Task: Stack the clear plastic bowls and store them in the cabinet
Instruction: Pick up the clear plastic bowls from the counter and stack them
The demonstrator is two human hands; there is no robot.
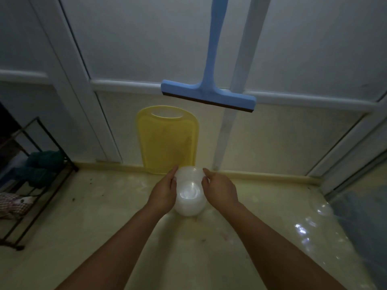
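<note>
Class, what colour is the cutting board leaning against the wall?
Yellow: the cutting board, head view.

The clear plastic bowls (pixel 189 192) sit mid-counter (pixel 104 216), between the left hand (pixel 164 194) and right hand (pixel 219 190). Behind them a cutting board (pixel 166 141) leans against the wall. A squeegee (pixel 209 88) hangs above it (slightly right). A wire rack (pixel 35 176) stands far left.

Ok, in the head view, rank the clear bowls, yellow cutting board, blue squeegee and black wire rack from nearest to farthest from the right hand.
1. clear bowls: held against the right hand, on its left.
2. yellow cutting board: behind, leaning on the wall.
3. blue squeegee: hanging higher up.
4. black wire rack: far left.
</note>
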